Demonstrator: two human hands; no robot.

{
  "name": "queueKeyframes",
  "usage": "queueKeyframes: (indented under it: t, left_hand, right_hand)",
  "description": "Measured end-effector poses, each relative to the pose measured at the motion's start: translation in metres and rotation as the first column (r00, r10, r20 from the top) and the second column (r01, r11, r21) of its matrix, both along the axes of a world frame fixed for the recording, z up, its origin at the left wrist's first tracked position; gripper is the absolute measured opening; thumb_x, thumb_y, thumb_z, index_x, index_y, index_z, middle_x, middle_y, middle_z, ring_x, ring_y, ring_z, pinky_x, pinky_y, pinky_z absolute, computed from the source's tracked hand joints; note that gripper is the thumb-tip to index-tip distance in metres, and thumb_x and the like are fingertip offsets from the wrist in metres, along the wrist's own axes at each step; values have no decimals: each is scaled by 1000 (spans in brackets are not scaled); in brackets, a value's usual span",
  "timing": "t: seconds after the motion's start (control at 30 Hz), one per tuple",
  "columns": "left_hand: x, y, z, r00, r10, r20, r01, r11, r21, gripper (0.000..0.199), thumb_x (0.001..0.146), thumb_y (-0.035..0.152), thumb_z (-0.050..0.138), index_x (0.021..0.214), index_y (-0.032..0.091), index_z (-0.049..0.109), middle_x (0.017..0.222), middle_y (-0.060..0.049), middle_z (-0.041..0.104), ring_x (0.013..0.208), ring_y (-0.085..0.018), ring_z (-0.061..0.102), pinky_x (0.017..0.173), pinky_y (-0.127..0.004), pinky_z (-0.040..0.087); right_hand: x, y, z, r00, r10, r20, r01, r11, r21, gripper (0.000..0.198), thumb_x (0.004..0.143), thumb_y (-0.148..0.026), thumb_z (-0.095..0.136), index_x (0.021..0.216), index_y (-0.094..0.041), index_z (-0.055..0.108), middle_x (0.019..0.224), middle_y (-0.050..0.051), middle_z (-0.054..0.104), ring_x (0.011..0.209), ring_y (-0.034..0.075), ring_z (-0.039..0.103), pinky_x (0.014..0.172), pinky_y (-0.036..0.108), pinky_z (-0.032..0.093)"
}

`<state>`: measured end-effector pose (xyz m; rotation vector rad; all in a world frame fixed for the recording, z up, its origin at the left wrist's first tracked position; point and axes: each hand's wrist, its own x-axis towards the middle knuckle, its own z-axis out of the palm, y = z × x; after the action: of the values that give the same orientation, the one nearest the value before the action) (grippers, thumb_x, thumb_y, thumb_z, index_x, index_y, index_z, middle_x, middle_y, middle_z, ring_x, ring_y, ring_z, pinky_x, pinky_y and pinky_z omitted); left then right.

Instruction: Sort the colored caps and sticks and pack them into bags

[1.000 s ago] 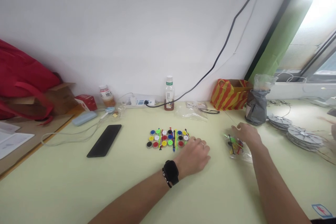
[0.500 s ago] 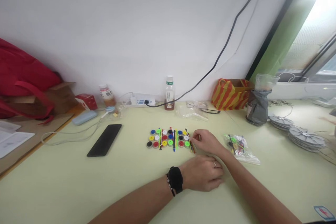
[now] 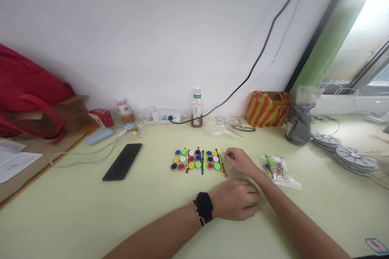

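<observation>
Small round discs point(image 3: 191, 165) in several colours stand in short rows on the table. Thin coloured plastic sticks lie lengthwise between the rows. My right hand point(image 3: 240, 161) is at the right end of this set, its thumb and forefinger bent towards each other beside the rightmost sticks point(image 3: 223, 163). Whether anything is between those fingertips is too small to tell. In front of it my left hand point(image 3: 235, 199), with a ring and a black watch point(image 3: 204, 207), rests palm down with its fingers curled. Its palm is hidden. To the right lies a clear bag point(image 3: 278, 170) with similar pieces.
A black phone-like slab point(image 3: 122, 162) lies on the left. Along the wall stand a drink bottle point(image 3: 197, 109), a power strip point(image 3: 161, 116) and a striped bag point(image 3: 267, 109). Stacked grey discs point(image 3: 355, 158) are at the far right, glasses point(image 3: 244, 128) at the back.
My right fingertips have drawn back slightly from the rightmost sticks, which now show more clearly and fan apart a little. My left hand has stayed in place.
</observation>
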<state>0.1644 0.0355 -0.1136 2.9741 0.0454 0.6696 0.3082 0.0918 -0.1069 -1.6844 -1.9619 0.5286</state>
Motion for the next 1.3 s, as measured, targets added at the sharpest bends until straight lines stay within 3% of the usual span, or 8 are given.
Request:
queueKeyframes:
  t: [0.23,0.43,0.53,0.63,0.7,0.83,1.0,1.3]
  left_hand:
    - [0,-1,1,1000,-7,-3,8,998,60,21,99,30,53,90,17,68,88,-7,72,90,-21,66,79,-33,51]
    - [-25,12,29,994,64,87,-75,988,138,23,97,19,51,78,19,64,75,-4,67,75,-19,63,70,-34,49]
    - [-69,33,52,934,271,235,-277,961,-6,20,98,19,51,86,21,66,81,-4,71,80,-19,65,78,-35,52]
    - [-121,55,65,746,595,300,-560,803,-201,16,101,25,52,107,22,67,102,-8,73,98,-22,67,89,-39,54]
    - [-147,63,64,656,716,241,-677,698,-234,23,102,31,52,120,23,64,119,-9,70,115,-26,63,101,-45,51]
    - [-156,60,43,661,750,-2,-743,655,-137,45,105,43,45,145,24,52,152,-10,54,144,-30,44,117,-53,39]
    - [-135,50,21,677,727,-118,-735,677,-41,54,105,50,39,155,27,43,162,-8,42,150,-34,35,121,-59,30]
    - [-136,46,13,668,736,-109,-742,671,-13,54,107,46,36,156,25,41,161,-8,44,148,-35,39,119,-56,33]
  right_hand:
    - [9,-3,-4,997,-68,23,67,997,36,8,80,-18,57,81,-19,66,72,3,71,64,16,60,62,26,39]
    - [-3,-6,-5,973,80,-217,-76,997,25,12,82,-21,54,87,-18,65,70,1,68,64,16,60,59,25,43]
    - [-9,-8,-3,951,145,-273,-145,989,20,15,87,-24,52,90,-17,65,70,1,67,63,16,61,57,25,45]
    - [-15,-13,0,983,99,-157,-80,990,119,24,96,-32,48,100,-17,67,85,7,72,76,20,67,67,31,53]
    - [-23,-19,0,997,66,-35,-55,967,249,34,100,-37,45,120,-17,65,115,14,72,106,26,67,89,39,55]
    - [-45,-29,-10,962,148,230,-222,913,341,57,106,-39,37,157,-14,39,161,16,42,151,30,35,122,49,33]
    - [-57,-30,-18,917,214,338,-303,923,236,61,109,-39,27,164,-12,25,168,15,27,156,27,24,127,49,25]
    - [-54,-22,-16,907,295,299,-358,916,183,63,109,-42,22,165,-13,21,169,12,23,158,24,19,129,46,21]
